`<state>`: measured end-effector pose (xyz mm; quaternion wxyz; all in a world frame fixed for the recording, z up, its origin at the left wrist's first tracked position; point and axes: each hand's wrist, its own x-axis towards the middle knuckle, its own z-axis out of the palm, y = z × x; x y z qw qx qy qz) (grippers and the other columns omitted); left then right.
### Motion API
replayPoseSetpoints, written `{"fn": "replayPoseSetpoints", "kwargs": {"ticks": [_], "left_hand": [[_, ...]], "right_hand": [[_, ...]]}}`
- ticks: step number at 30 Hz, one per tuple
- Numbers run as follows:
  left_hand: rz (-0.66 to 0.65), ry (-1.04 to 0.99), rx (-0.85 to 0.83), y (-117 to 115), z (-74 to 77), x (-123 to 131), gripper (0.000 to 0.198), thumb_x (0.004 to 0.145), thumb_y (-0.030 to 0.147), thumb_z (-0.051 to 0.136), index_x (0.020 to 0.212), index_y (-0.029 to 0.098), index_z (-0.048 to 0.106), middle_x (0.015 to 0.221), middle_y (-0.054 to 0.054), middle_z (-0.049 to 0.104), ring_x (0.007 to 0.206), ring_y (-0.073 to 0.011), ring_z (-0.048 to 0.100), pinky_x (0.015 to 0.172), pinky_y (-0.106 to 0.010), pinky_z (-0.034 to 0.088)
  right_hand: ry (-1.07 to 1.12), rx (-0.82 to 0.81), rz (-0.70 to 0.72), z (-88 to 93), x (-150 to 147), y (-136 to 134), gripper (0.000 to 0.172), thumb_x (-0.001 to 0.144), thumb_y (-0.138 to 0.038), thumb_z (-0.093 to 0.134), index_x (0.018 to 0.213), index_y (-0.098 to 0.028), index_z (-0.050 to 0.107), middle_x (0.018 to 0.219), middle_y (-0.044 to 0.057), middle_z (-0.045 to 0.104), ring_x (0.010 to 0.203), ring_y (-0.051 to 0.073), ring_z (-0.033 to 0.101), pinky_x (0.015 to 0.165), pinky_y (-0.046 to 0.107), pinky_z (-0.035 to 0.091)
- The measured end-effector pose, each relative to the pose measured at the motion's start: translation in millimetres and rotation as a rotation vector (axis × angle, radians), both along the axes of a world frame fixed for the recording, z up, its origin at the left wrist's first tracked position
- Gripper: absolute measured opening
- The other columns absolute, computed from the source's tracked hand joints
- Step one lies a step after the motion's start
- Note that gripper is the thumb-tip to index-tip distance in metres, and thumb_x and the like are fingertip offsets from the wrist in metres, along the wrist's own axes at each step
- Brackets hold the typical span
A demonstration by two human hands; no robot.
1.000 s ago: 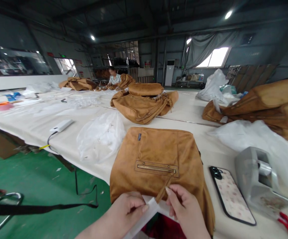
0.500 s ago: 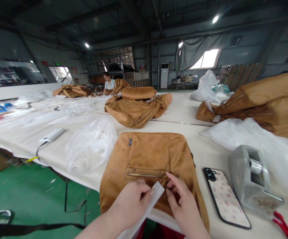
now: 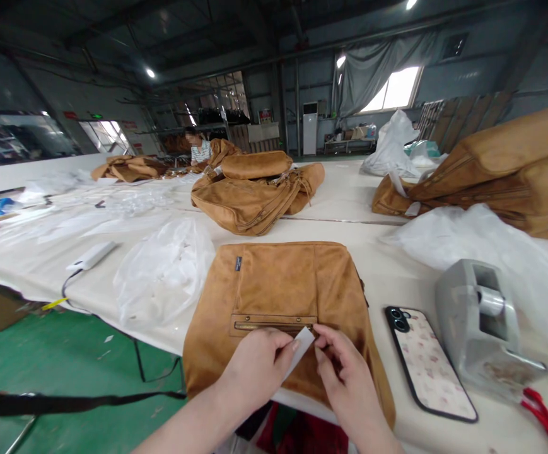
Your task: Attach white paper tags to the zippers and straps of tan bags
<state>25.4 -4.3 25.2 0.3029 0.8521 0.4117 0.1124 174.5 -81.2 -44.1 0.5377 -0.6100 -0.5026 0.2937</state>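
A brown suede-like bag lies flat at the table's front edge, with a small dark label near its upper left. Across its front runs a brass zipper in a stitched frame with two studs. My left hand pinches a white strip between thumb and fingers; its free end points up toward the zipper's right end. There my right hand is closed on the zipper pull, mostly hidden by the fingers. The two hands are close together, with the strip's tip between them.
Right of the bag lie a phone and a grey tape dispenser. A clear plastic bag and a white power bank are on the left. More brown bags sit behind; a person is at the far side.
My left hand has shifted slightly up and right, bringing the white strip's tip nearer the zipper's right end. Less of the strip shows below the hand. The view has tilted down a little.
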Motion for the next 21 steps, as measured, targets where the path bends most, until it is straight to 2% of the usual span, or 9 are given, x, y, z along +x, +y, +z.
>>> {"fn": "replayPoseSetpoints", "kwargs": {"ticks": [6, 10, 15, 21], "left_hand": [[0.029, -0.068, -0.064, 1, -5.3, 6, 0.041, 0.094, 0.036, 0.038, 0.063, 0.018, 0.057, 0.059, 0.002, 0.051, 0.057, -0.0121, 0.045, 0.055, -0.024, 0.028], [0.097, -0.112, -0.094, -3, -5.1, 14, 0.038, 0.093, 0.036, 0.040, 0.068, 0.018, 0.063, 0.062, 0.001, 0.054, 0.060, -0.0133, 0.048, 0.056, -0.024, 0.030], [0.183, -0.169, -0.157, -5, -5.2, 25, 0.036, 0.090, 0.040, 0.046, 0.073, 0.018, 0.069, 0.066, -0.001, 0.064, 0.061, -0.0144, 0.054, 0.056, -0.023, 0.035], [0.257, -0.208, -0.093, -2, -18.9, 31, 0.032, 0.087, 0.037, 0.051, 0.070, 0.018, 0.070, 0.060, 0.000, 0.062, 0.055, -0.0126, 0.051, 0.052, -0.022, 0.033]], "right_hand": [[-0.025, -0.012, 0.018, 0.7, 4, 1, 0.031, 0.088, -0.021, 0.049, 0.117, -0.026, 0.058, 0.096, 0.004, 0.063, 0.089, 0.020, 0.062, 0.069, 0.026, 0.050], [-0.010, -0.029, 0.042, -0.2, 5, 1, 0.030, 0.087, -0.021, 0.050, 0.115, -0.025, 0.059, 0.096, 0.004, 0.063, 0.089, 0.019, 0.062, 0.069, 0.025, 0.050], [0.019, -0.035, 0.052, 2.2, 3, 3, 0.027, 0.088, -0.022, 0.050, 0.114, -0.024, 0.059, 0.096, 0.003, 0.064, 0.088, 0.018, 0.063, 0.077, 0.026, 0.050], [0.010, -0.026, 0.041, 4.3, 3, 3, 0.026, 0.089, -0.029, 0.051, 0.112, -0.022, 0.060, 0.096, 0.004, 0.065, 0.086, 0.018, 0.063, 0.079, 0.027, 0.050]]}}
